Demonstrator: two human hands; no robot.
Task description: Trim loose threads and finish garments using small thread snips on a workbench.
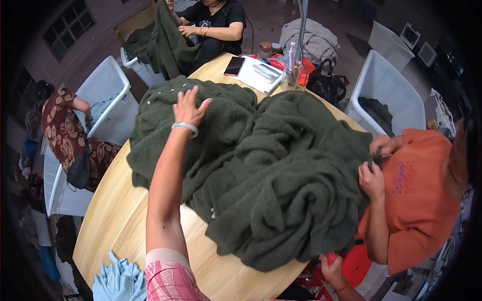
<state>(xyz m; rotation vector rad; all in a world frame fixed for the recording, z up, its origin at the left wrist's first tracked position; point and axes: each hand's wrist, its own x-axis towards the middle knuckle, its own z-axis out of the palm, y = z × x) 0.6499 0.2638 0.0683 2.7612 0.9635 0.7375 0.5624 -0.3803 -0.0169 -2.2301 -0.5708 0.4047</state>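
My left hand [191,106], with a pale bangle at its wrist, rests palm down on a heap of dark green knitted fabric [286,145]. Its fingers are spread and grip nothing. Low on the right, at the edge of the heap, my right hand [332,271] is closed around a small red object [330,257]; the cloth hides part of it, so its kind is unclear. The fabric lies bunched in thick folds across much of the table. Several small white bits [213,213] dot the cloth.
The pale wooden table [115,200] has a curved edge. Light blue cloth [119,278] lies at lower left. A phone [234,66] and a white tray [258,74] sit at the far end. People work around: orange shirt [422,195] at right, black shirt [221,22] opposite. Grey bins [386,80] stand nearby.
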